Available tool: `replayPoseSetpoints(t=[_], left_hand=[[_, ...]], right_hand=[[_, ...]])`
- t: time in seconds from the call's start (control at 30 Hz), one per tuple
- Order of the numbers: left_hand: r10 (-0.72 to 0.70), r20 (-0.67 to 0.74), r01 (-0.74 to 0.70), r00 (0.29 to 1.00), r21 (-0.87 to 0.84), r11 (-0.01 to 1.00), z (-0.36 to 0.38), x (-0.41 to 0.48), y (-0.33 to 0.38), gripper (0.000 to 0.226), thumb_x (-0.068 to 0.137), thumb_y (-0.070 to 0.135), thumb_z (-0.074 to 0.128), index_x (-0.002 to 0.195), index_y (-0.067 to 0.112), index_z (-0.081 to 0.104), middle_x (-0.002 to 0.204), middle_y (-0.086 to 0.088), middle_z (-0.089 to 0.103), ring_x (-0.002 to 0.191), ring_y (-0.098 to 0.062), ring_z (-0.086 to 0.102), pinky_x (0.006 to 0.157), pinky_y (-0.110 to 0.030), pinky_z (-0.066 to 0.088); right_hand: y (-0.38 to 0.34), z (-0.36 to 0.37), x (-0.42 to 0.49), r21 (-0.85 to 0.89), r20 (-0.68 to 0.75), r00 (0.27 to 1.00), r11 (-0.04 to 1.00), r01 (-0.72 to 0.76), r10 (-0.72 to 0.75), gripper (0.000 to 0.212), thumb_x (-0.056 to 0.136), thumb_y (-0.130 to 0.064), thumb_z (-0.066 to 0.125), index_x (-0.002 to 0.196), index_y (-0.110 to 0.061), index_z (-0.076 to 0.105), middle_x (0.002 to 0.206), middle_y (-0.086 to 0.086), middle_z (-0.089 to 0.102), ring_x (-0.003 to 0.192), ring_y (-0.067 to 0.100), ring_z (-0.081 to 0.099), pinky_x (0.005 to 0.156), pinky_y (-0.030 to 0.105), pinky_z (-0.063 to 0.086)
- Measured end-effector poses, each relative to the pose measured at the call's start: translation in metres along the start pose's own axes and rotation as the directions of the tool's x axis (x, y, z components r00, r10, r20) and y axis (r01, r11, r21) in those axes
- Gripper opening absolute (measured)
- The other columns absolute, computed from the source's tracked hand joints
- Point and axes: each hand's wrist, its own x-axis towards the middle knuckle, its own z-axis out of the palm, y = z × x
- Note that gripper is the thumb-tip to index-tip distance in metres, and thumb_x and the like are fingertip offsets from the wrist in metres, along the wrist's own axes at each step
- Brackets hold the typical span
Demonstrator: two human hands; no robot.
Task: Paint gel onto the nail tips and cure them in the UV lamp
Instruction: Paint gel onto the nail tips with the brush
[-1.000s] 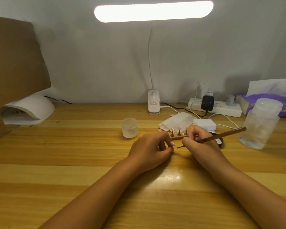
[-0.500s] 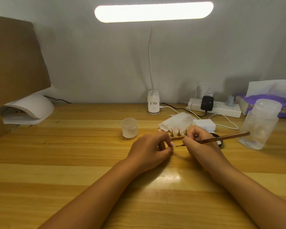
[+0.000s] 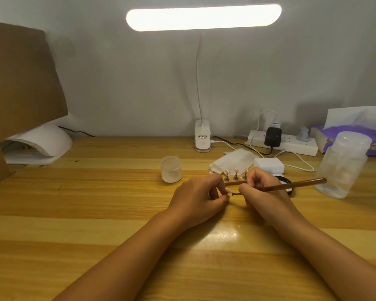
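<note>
**Two hands meet over one nail tip**

Both forearms reach in from the near edge of the wooden desk and the hands come together at its middle. The left hand has its fingers curled and pinches a small pale nail tip between thumb and forefinger, tip pointing right. The right hand grips a thin brown brush like a pen. The handle slants up to the right, and the dark bristle end sits at the held nail tip.

Just behind the knuckles, a row of pink nail tips on small stands rises from a wooden strip, partly hidden by the hands. A frosted small jar stands left of them. A white wipe and a white block lie beyond, and a clear plastic bottle stands to the right.

Far left, the white UV lamp sits at the wall beside a brown cardboard sheet. A lit desk lamp glows above, with a power strip to its right.
</note>
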Motion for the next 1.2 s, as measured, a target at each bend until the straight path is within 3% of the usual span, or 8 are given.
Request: replayPoseSetpoints(t=[0.17, 0.3, 0.47, 0.63, 0.8, 0.9, 1.03, 1.2], left_hand=[[0.004, -0.004, -0.004, 1.0, 0.005, 1.0, 0.0, 0.0, -0.001, 0.017, 0.086, 0.037, 0.068, 0.082, 0.04, 0.052, 0.065, 0.021, 0.056, 0.063, 0.002, 0.052, 0.058, -0.025, 0.038], [-0.003, -0.003, 0.003, 1.0, 0.016, 1.0, 0.0, 0.0, -0.002, 0.017, 0.086, 0.039, 0.068, 0.082, 0.04, 0.051, 0.066, 0.02, 0.057, 0.064, 0.001, 0.052, 0.059, -0.027, 0.041], [-0.012, 0.003, 0.012, 1.0, -0.011, 1.0, 0.0, 0.0, -0.002, 0.016, 0.086, 0.037, 0.068, 0.082, 0.041, 0.052, 0.065, 0.021, 0.056, 0.065, 0.002, 0.053, 0.057, -0.024, 0.035], [-0.01, 0.004, 0.01, 1.0, -0.03, 0.999, 0.0, 0.0, -0.002, 0.016, 0.086, 0.036, 0.068, 0.084, 0.042, 0.054, 0.066, 0.019, 0.057, 0.065, 0.0, 0.053, 0.057, -0.024, 0.038], [-0.012, -0.003, 0.012, 1.0, -0.062, 0.998, -0.001, 0.0, -0.003, 0.016, 0.085, 0.033, 0.068, 0.084, 0.041, 0.054, 0.065, 0.018, 0.057, 0.064, -0.002, 0.053, 0.06, -0.029, 0.044], [-0.02, -0.001, 0.02, 1.0, -0.081, 0.996, -0.001, 0.0, -0.004, 0.019, 0.086, 0.031, 0.067, 0.081, 0.043, 0.053, 0.065, 0.017, 0.056, 0.065, -0.002, 0.052, 0.061, -0.032, 0.045], [-0.027, 0.002, 0.027, 1.0, -0.091, 0.995, -0.002, 0.001, -0.005, 0.024, 0.086, 0.03, 0.068, 0.076, 0.045, 0.051, 0.064, 0.016, 0.055, 0.064, -0.004, 0.05, 0.061, -0.031, 0.043], [-0.033, 0.002, 0.033, 0.999, -0.089, 0.995, -0.002, 0.001, -0.004, 0.021, 0.085, 0.031, 0.069, 0.078, 0.042, 0.053, 0.063, 0.016, 0.055, 0.064, -0.003, 0.051, 0.06, -0.031, 0.043]], right_hand=[[-0.005, 0.0, -0.003, 0.07, 0.024, 0.999, 0.997, 0.03, -0.032, 0.021, 0.09, -0.03, 0.065, 0.082, -0.014, 0.055, 0.062, -0.001, 0.068, 0.049, -0.001, 0.056, 0.046, 0.009, 0.04], [-0.005, 0.001, -0.004, 0.034, 0.082, 0.996, 0.999, 0.029, -0.031, 0.02, 0.089, -0.028, 0.067, 0.083, -0.013, 0.055, 0.064, 0.001, 0.068, 0.051, -0.001, 0.058, 0.047, 0.01, 0.042], [-0.002, 0.0, -0.001, -0.056, -0.009, 1.0, 0.998, 0.02, -0.02, 0.014, 0.084, -0.013, 0.065, 0.077, -0.01, 0.053, 0.06, 0.0, 0.051, 0.054, 0.006, 0.045, 0.06, 0.034, 0.045], [-0.004, -0.001, -0.003, 0.026, -0.008, 1.0, 0.999, 0.02, -0.02, 0.022, 0.088, -0.032, 0.066, 0.081, -0.014, 0.056, 0.057, -0.004, 0.061, 0.05, 0.0, 0.054, 0.051, 0.017, 0.045], [-0.007, 0.0, -0.005, 0.04, -0.048, 0.999, 0.999, 0.017, -0.015, 0.035, 0.079, -0.047, 0.069, 0.079, -0.013, 0.059, 0.058, 0.007, 0.058, 0.059, 0.007, 0.052, 0.06, 0.028, 0.043], [-0.012, -0.002, -0.006, 0.143, -0.065, 0.998, 0.99, 0.008, 0.002, 0.041, 0.069, -0.053, 0.067, 0.077, -0.014, 0.062, 0.053, -0.002, 0.055, 0.053, 0.004, 0.049, 0.057, 0.025, 0.041], [-0.014, -0.004, -0.008, 0.219, -0.044, 0.999, 0.976, -0.004, 0.014, 0.033, 0.076, -0.048, 0.067, 0.079, -0.016, 0.062, 0.052, -0.006, 0.055, 0.048, -0.002, 0.047, 0.052, 0.017, 0.037], [-0.01, -0.003, -0.005, 0.185, -0.009, 1.0, 0.982, -0.025, 0.027, 0.011, 0.091, -0.02, 0.062, 0.086, -0.012, 0.056, 0.057, -0.001, 0.064, 0.048, -0.003, 0.052, 0.06, 0.022, 0.036]])
